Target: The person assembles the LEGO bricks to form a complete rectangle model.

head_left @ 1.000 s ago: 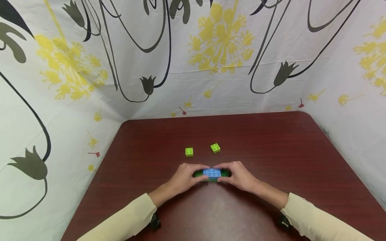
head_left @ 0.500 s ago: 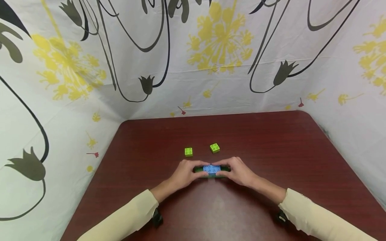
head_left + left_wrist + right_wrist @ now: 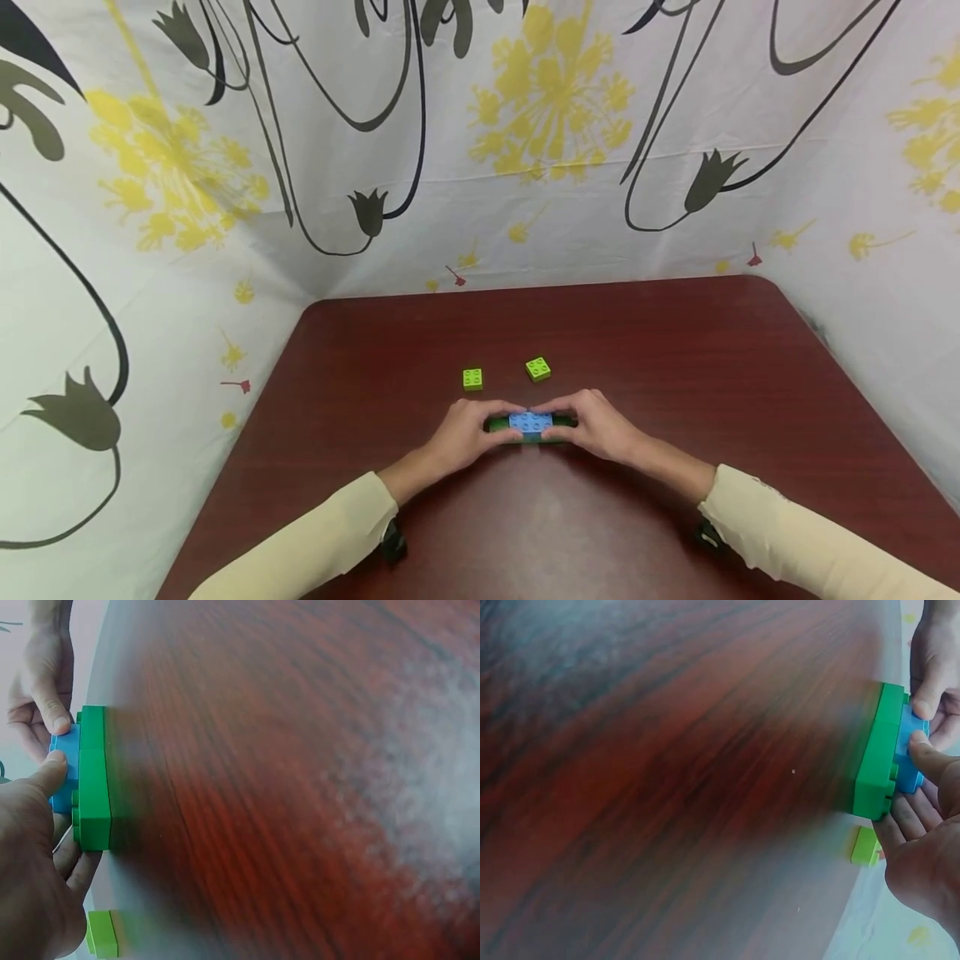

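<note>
A blue toy building brick with studs on top sits across two green bricks laid end to end on the table. My left hand pinches the blue brick's left end, thumb on the near side and fingers on the far side. My right hand pinches its right end the same way. Thumbs and forefingers of the two hands nearly meet across the middle. In the right wrist view, the green bricks stand in line under the blue one, their outer studs showing.
Two small lime green bricks lie beyond the hands, one squared and one turned at an angle. A dark red wooden table carries everything, with a flower-printed cloth hanging behind it and at both sides.
Both thumbs have shifted up along the near side onto the blue brick. The stacked bricks have moved slightly away from me, and the lime bricks stay where they were.
</note>
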Available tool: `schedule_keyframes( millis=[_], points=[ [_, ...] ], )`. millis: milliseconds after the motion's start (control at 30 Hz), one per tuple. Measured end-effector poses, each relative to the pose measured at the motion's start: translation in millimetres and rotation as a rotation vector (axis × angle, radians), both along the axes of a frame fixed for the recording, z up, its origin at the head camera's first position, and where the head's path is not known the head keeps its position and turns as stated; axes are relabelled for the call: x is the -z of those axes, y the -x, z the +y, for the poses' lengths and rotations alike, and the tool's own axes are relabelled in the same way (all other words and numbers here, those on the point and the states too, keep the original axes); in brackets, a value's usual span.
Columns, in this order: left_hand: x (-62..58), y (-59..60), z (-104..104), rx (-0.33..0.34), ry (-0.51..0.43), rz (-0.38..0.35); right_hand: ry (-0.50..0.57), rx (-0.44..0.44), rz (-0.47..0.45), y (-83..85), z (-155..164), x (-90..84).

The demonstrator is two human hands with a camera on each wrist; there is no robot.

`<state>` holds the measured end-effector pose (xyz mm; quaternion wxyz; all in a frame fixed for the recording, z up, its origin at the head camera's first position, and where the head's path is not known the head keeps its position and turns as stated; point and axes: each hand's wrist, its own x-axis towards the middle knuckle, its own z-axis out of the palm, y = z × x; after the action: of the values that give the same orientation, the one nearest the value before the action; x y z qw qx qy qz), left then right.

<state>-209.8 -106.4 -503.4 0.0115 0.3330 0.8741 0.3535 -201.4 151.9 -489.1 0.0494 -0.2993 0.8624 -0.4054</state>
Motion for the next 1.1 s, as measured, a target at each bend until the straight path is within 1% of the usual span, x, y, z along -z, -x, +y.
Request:
schedule_keyframes(
  millis=[333,700,933,1033,1100],
  points=[
    [4.2,-3.7,1.1,-0.009,-0.005,0.002,0.022,-0.007,-0.019,-2.2,1.2,6.8],
    [3.7,-2.2,0.6,-0.013,-0.013,0.0,0.011,-0.001,-0.012,-0.3,1.0,4.8],
    [3.8,-3.8,0.6,-0.034,-0.004,0.001,0.01,0.002,-0.004,-0.1,0.0,4.0],
    [3.2,-3.2,0.6,-0.024,0.007,0.013,0.003,0.003,-0.004,-0.3,-0.2,3.9],
    [2.1,-1.7,0.3,0.0,0.009,0.019,0.004,0.007,-0.003,-0.4,-0.3,3.9]
  ],
)
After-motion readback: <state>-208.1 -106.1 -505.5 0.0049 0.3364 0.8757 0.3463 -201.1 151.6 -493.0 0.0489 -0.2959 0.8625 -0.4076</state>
